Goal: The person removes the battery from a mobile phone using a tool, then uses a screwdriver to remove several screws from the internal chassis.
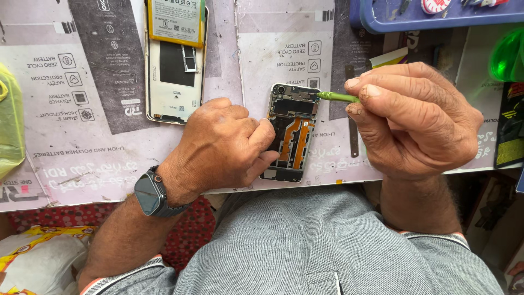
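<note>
- A yellow-green plastic bag (10,120) lies at the far left edge of the counter (87,164), which is covered with printed paper sheets.
- A wristwatch (151,194) with a dark band sits on the left wrist.
- Far of the left hand, a second phone (174,65) lies opened, with a yellow-edged battery (176,21) over its far end. That makes two phones in view, and one battery.
- The left hand (221,145) rests on the counter, fingers curled. Its grip is closed against the left side of the opened phone (292,131), thumb pressing the edge to keep it steady.
- The opened phone lies flat in the middle of the counter, near the person's body, back cover off, showing orange ribbon cables and a dark board.
- It looks light and stiff, but the bare insides seem fragile. I judge the metal side rails the safe place to hold, not the cables.
- One green tool (338,97), thin like a small screwdriver, points left; its tip meets the phone's far right corner.
- The right hand (412,117) holds the tool in a tight pinch, thumb and fingers closed round the shaft.
- A blue tray (382,22) sits at the far right, and a green translucent object (507,54) at the right edge.
</note>
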